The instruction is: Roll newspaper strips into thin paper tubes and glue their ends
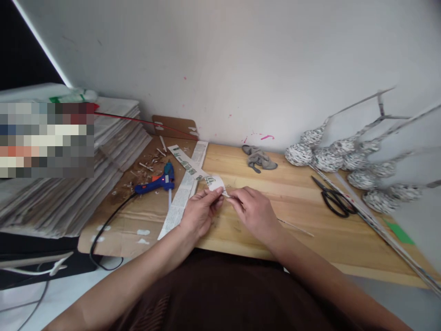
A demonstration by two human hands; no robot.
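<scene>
A long newspaper strip [186, 163] with green print runs from the back left of the table to my hands, curling upward at its near end. My left hand [201, 209] pinches that curled end between thumb and fingers. Close beside it, my right hand [257, 211] is closed on the narrow, twisted tip of the same strip. A thin rod [296, 227] sticks out to the right from beneath my right hand; how it meets the paper is hidden. Another newspaper strip [179, 207] lies flat left of my left hand.
A blue glue gun [155, 184] with a black cord rests on cardboard [131, 239] among paper scraps. Stacked newspapers [113, 151] stand at left. Black scissors [332, 202], woven paper shapes [327, 158] and long paper rods [386, 234] lie right. A grey cloth item [260, 158] sits by the wall.
</scene>
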